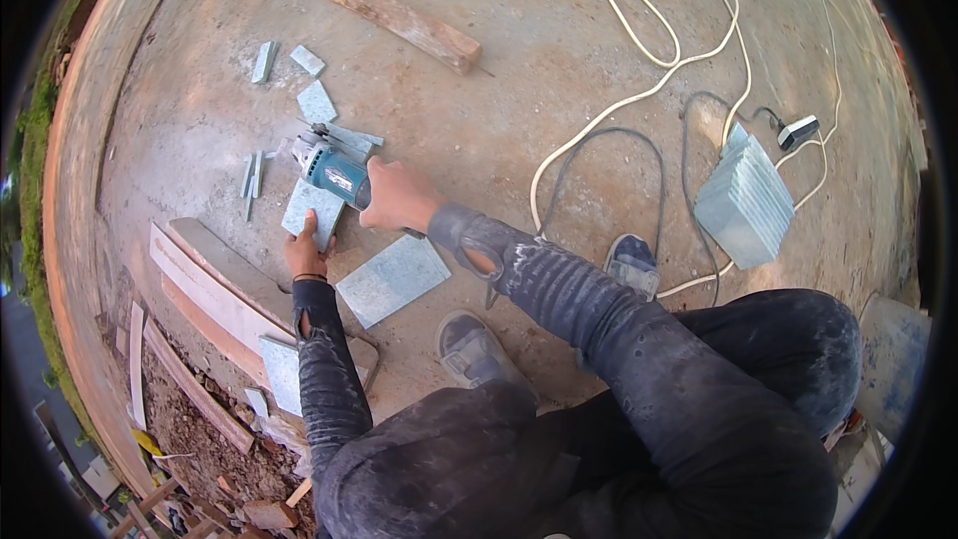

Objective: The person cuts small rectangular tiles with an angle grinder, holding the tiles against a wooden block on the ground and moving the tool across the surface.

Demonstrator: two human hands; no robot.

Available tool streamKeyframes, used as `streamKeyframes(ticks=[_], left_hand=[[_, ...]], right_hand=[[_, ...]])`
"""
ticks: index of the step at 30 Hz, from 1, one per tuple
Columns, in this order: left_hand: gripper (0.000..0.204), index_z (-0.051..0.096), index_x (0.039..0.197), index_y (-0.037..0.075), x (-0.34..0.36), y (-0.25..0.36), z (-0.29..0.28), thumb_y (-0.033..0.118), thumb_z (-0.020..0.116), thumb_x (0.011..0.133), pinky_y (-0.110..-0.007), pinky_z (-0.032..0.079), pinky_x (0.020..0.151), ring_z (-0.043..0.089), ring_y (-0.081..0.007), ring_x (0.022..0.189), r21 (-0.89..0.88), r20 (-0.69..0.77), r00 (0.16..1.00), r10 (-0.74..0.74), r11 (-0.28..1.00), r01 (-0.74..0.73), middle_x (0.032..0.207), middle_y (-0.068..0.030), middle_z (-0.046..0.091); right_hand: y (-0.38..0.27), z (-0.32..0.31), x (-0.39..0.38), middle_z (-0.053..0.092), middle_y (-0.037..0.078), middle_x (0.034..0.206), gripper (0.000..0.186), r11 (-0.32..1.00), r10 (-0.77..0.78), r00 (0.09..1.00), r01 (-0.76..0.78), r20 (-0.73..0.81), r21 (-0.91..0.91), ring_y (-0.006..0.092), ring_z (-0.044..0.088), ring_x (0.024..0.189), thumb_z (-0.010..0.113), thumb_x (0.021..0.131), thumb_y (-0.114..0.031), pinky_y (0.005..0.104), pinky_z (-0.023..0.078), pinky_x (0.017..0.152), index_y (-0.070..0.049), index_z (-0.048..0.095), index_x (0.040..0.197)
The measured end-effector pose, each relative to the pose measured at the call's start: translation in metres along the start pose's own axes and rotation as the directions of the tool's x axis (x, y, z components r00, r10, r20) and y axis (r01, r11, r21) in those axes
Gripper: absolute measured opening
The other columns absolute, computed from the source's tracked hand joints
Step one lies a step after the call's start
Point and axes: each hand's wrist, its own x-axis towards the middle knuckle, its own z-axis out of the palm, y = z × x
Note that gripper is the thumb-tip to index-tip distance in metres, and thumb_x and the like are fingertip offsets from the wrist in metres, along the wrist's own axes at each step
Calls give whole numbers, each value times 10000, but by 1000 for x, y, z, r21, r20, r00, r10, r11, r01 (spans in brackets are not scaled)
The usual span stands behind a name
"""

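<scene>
My right hand is wrapped round the rear of a teal angle grinder. The grinder's head lies over a pale grey-green stone tile; dust around it hides where the disc meets the stone. At the near edge of that tile, my left hand grips it with the fingers closed on it. Just right of my left hand, a larger rectangular tile lies flat on the concrete. Beyond the grinder are a cut tile piece and smaller offcuts. Thin strips lie to the left.
A wooden block lies at the far side. On the right stands a stack of tiles, beside a plug connector. A cream cable and a dark cord loop over the ground. Boards border the rubble at left.
</scene>
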Motion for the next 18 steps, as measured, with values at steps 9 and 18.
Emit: streamKeyframes(ticks=[9,18], left_hand=[[377,611,1146,74,0,0,-1,283,763,871,-363,581,585,667,-210,841,2,4,1000,-6,1000,6,1018,-68,667],[411,598,1177,86,2,-1,-2,292,770,865,-375,583,610,660,-217,882,6,5,1000,-14,1000,14,1049,-62,663]], right_hand=[[4,-2,-13,663,282,1011,543,1000,0,999,0,-32,18,437,645,986,741,669,-266,480,528,855,43,540,1067],[10,-8,-28,667,284,975,538,1000,3,1000,-2,-11,25,446,659,938,751,674,-255,482,539,817,51,531,1057]])
